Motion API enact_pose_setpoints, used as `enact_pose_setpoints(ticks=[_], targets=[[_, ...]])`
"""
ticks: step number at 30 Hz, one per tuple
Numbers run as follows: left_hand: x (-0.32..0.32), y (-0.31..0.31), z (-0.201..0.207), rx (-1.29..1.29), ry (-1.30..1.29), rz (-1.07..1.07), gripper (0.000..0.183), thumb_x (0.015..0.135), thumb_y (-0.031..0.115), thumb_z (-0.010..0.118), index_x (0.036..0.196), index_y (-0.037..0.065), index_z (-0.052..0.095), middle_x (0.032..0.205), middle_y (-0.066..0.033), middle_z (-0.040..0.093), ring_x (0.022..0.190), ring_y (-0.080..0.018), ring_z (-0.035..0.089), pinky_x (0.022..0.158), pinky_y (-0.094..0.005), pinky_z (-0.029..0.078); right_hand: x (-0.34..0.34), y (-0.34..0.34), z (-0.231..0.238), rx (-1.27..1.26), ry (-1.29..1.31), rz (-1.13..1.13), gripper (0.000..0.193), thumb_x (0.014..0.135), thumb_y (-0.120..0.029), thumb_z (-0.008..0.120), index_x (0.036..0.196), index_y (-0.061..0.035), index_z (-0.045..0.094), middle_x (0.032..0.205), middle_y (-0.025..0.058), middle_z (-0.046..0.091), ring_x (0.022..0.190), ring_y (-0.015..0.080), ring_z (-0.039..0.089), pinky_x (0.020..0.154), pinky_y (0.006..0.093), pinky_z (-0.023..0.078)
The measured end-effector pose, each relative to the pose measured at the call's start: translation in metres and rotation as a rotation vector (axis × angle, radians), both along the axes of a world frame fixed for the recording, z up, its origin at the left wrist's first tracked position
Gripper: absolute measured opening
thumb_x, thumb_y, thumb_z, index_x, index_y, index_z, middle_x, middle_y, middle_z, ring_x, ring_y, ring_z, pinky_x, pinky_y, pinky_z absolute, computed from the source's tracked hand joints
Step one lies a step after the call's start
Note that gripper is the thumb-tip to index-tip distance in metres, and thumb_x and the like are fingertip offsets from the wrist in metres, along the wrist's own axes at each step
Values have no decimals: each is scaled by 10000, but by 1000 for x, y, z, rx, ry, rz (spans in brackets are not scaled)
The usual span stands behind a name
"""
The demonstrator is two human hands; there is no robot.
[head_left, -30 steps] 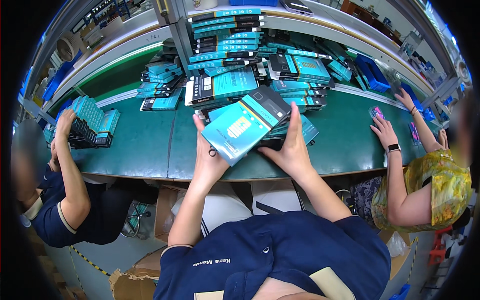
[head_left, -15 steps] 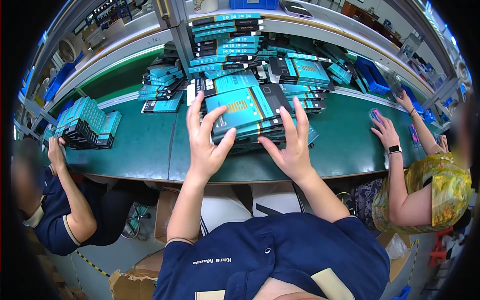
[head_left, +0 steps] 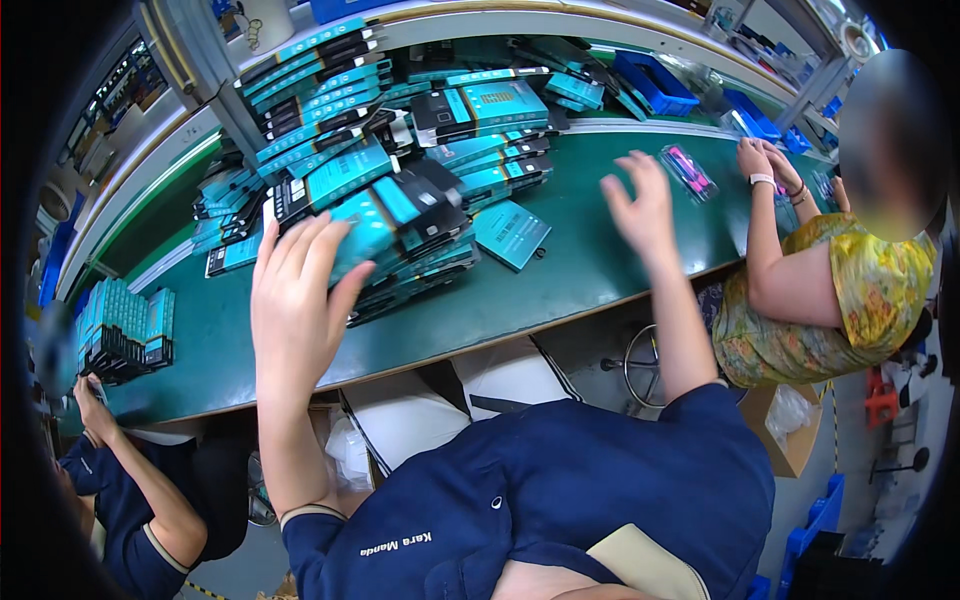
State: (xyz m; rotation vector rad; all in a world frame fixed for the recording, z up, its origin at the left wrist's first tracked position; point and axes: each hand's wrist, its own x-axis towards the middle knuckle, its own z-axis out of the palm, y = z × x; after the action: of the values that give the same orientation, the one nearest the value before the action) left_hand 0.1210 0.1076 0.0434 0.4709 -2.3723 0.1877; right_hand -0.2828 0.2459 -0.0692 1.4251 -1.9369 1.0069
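My left hand (head_left: pixel 296 290) hovers open with fingers spread, just left of a leaning stack of teal and black flat boxes (head_left: pixel 405 230) on the green table (head_left: pixel 560 275). My right hand (head_left: pixel 640 205) is raised open over the table's right part, holding nothing, short of a small clear packet with a pink item (head_left: pixel 686 168). One teal box (head_left: pixel 511 233) lies flat alone between the stack and my right hand.
More teal box stacks (head_left: pixel 480 110) fill the back of the table and shelf. A person in a yellow patterned top (head_left: pixel 830 290) sits at right, hands on the table. Another person (head_left: pixel 130 500) sits at lower left beside upright boxes (head_left: pixel 125 325). Blue bins (head_left: pixel 655 85) stand behind.
Both hands let go of the teal box, which now lies on the stack. My right hand swung out to the right; the view turned right.
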Motion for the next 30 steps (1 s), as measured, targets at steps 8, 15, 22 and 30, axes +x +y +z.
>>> enact_pose_setpoints(ticks=[8,15,22,30], targets=[[12,62,-18,350,65,-218,348,809,60,697,1135,-33,618,771,-144,595,642,-307,560,606,-385,453,-151,47,-31,505,31,-582,359,923,-331,537,1117,-49,647,1241,214,599,1085,366,598,948,460,477],[-18,66,-81,341,-131,-38,409,802,3,614,1208,50,604,1010,-150,619,866,-303,614,738,-407,496,-36,67,-25,212,61,-271,320,747,-290,776,884,-26,659,1211,132,626,1108,349,553,937,443,440],[-34,79,-95,377,-169,-73,696,671,360,809,1182,-54,578,1176,-220,579,1083,-371,558,912,-437,474,78,76,-11,150,-587,81,375,524,-188,828,736,-66,543,1105,163,618,966,336,587,821,412,499],[-37,74,-92,528,-253,-144,746,551,316,835,1163,-7,556,1117,-159,531,1049,-319,514,905,-417,433,149,50,16,628,-312,830,340,689,-18,658,1009,-75,558,1454,173,435,1391,370,354,1147,545,185]])
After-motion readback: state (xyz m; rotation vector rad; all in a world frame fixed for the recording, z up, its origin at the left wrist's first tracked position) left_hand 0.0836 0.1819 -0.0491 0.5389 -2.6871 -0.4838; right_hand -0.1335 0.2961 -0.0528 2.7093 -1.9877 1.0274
